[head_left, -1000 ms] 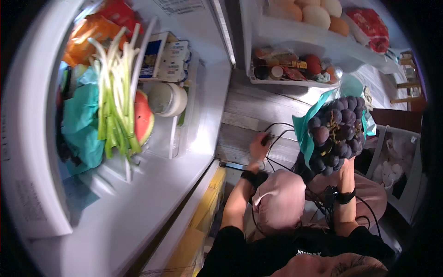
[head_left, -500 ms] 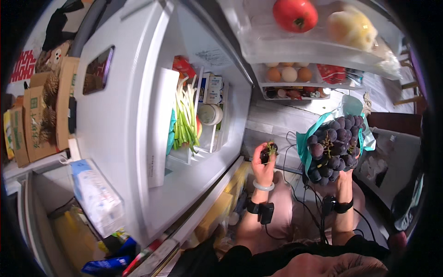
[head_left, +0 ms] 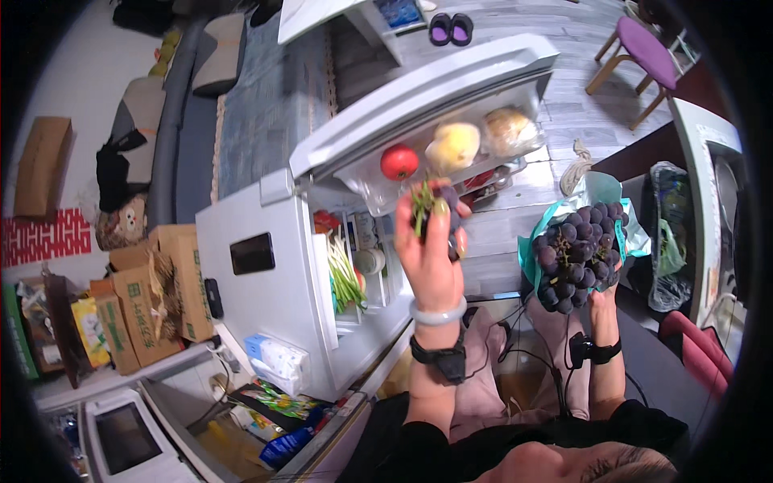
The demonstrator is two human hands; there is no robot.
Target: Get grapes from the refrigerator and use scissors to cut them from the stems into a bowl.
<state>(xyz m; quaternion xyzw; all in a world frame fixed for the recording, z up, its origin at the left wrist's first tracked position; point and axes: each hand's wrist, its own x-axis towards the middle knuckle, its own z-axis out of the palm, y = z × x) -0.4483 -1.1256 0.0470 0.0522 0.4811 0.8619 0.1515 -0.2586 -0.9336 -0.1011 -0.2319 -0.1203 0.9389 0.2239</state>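
My left hand (head_left: 428, 258) is raised in front of the open fridge door, its fingers curled round a few dark grapes (head_left: 445, 198) with green stems. Those stems stick up between the thumb and fingers, and part of the fruit is hidden by the hand. Lower and to the right, my right hand (head_left: 602, 296) supports a large bunch of dark purple grapes (head_left: 581, 251) from beneath. A teal plastic bag (head_left: 636, 233) is spread open round that bunch. Most of the right fingers are hidden under the grapes and bag.
Past my left hand, the fridge door shelf holds a red tomato (head_left: 399, 163) and a pale yellow fruit (head_left: 455, 146). Green onions (head_left: 346, 278) stand inside the fridge (head_left: 386, 322) to my left. A phone (head_left: 253, 253) and tissue pack (head_left: 276, 362) lie on the fridge's outside. A purple stool (head_left: 646, 52) stands far right.
My left hand has risen toward the door shelf with its grapes. The head view has shifted, showing more of the room. The right hand still holds the large bunch in its bag.
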